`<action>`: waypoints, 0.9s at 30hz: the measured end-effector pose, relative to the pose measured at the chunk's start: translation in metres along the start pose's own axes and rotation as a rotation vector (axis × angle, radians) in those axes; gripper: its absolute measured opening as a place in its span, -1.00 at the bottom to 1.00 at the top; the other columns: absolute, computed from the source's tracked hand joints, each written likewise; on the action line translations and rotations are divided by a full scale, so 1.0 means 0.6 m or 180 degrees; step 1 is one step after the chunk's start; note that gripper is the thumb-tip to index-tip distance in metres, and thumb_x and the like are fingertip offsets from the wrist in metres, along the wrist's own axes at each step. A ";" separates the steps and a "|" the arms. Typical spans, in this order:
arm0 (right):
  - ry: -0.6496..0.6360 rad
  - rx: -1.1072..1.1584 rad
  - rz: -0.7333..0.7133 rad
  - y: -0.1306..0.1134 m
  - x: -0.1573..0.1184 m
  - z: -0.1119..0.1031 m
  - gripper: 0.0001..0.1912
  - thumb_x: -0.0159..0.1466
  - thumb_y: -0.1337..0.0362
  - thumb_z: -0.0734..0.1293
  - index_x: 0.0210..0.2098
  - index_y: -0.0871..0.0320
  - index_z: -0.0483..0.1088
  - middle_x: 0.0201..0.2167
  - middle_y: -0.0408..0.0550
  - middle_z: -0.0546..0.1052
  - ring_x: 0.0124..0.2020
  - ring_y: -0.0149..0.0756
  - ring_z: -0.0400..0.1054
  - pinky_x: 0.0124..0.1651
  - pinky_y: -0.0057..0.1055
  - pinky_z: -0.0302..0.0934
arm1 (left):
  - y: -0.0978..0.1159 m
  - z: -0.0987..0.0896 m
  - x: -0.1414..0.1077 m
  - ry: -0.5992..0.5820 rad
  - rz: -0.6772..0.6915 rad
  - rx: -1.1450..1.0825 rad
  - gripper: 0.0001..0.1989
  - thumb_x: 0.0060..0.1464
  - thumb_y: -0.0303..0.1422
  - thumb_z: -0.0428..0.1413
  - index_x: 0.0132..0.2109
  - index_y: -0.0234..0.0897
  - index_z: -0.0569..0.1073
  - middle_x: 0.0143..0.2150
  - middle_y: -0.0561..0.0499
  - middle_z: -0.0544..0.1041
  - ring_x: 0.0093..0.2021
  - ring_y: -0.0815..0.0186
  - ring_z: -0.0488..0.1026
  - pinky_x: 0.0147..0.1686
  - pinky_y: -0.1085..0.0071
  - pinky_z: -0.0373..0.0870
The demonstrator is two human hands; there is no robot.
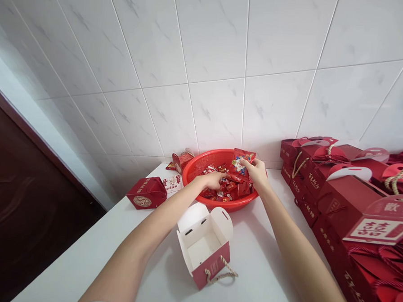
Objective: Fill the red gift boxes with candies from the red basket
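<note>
A red plastic basket (195,166) stands near the wall, with small red wrapped sweets (228,193) inside. My right hand (257,172), at the basket's right side, pinches a red snack packet (240,162) with a colourful print and lifts it above the sweets. Among the sweets is my left hand (214,181), fingers curled down and close together; whatever lies under its fingertips is hidden. In front of the basket an open gift box (212,264), white inside and dark red outside, shows a bare bottom. A twisted rope handle (228,275) hangs from its near side.
Many dark red gift boxes (333,207) with rope handles are stacked along the right. A closed red box (147,193) and a printed white packet (172,183) lie left of the basket. A tiled wall (217,111) rises behind the white table (115,250).
</note>
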State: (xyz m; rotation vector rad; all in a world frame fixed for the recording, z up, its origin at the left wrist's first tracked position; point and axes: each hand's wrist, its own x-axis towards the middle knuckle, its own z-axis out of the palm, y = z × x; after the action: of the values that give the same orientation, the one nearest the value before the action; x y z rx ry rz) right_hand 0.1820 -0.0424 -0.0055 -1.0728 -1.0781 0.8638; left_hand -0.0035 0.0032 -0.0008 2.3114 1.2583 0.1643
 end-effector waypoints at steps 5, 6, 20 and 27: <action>0.0120 0.0242 0.0048 -0.008 -0.005 0.004 -0.73 -0.02 0.06 0.43 -0.54 0.10 0.36 -0.57 -0.14 0.50 -0.51 -0.30 0.36 -0.42 -0.39 0.22 | 0.006 -0.002 -0.003 0.0228 0.0030 -0.0040 -0.52 -0.23 -0.58 0.18 -0.09 -0.18 0.62 -0.17 -0.03 0.65 -0.15 0.08 0.56 -0.17 0.37 0.41; 0.0137 0.0261 0.0044 -0.009 -0.005 0.005 -0.73 -0.03 0.07 0.43 -0.55 0.11 0.37 -0.58 -0.14 0.49 -0.52 -0.31 0.35 -0.43 -0.39 0.21 | 0.008 -0.002 -0.005 0.0235 0.0049 -0.0054 -0.61 -0.18 -0.57 0.16 -0.16 -0.20 0.63 -0.24 -0.02 0.65 -0.18 0.09 0.56 -0.17 0.36 0.41; 0.0562 0.0733 0.0099 -0.013 0.001 0.002 -0.68 -0.08 0.05 0.46 -0.46 0.15 0.44 -0.56 -0.15 0.52 -0.54 -0.35 0.35 -0.42 -0.41 0.27 | 0.103 0.028 0.010 -0.1459 0.0819 -0.0091 -0.42 -0.06 -0.67 -0.06 0.02 -0.19 0.60 -0.05 0.02 0.64 -0.17 0.28 0.55 -0.16 0.44 0.46; 0.0519 0.0862 0.0135 -0.015 0.001 0.005 -0.70 -0.11 0.08 0.48 -0.52 0.15 0.43 -0.53 -0.11 0.55 -0.49 -0.32 0.41 -0.40 -0.41 0.31 | 0.077 0.032 0.039 -0.0997 0.0053 0.1031 -0.55 -0.23 -0.67 0.13 -0.11 -0.40 0.61 -0.07 -0.36 0.60 -0.04 -0.15 0.52 -0.03 0.07 0.40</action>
State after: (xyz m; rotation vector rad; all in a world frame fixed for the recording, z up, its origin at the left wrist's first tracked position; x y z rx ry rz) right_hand 0.1794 -0.0432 0.0037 -0.9236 -0.7801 0.9110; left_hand 0.0510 -0.0056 0.0019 2.4907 1.1716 -0.4108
